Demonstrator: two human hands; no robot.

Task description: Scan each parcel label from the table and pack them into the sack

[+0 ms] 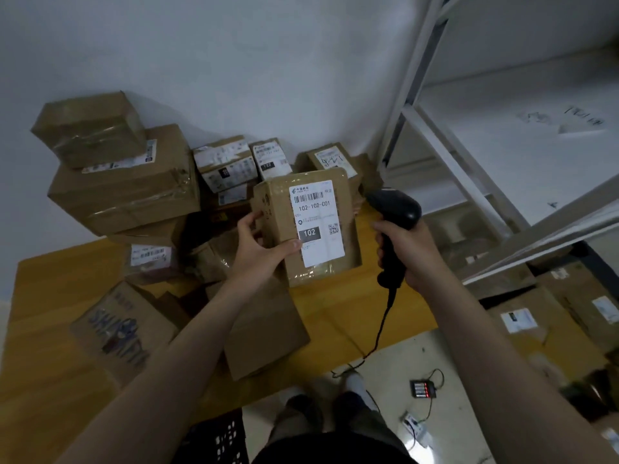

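A brown cardboard parcel is held upright above the wooden table, its white label reading 102-102-C01 facing me. My left hand grips its left edge, thumb across the front near the label. To its right, my right hand grips the handle of a black barcode scanner, whose head sits beside the parcel's upper right corner. No sack is in view.
Several taped parcels are stacked against the wall at the table's back and left. Flat boxes lie on the near part. A white metal shelf stands at the right, with more boxes on the floor. The scanner cable hangs off the table's edge.
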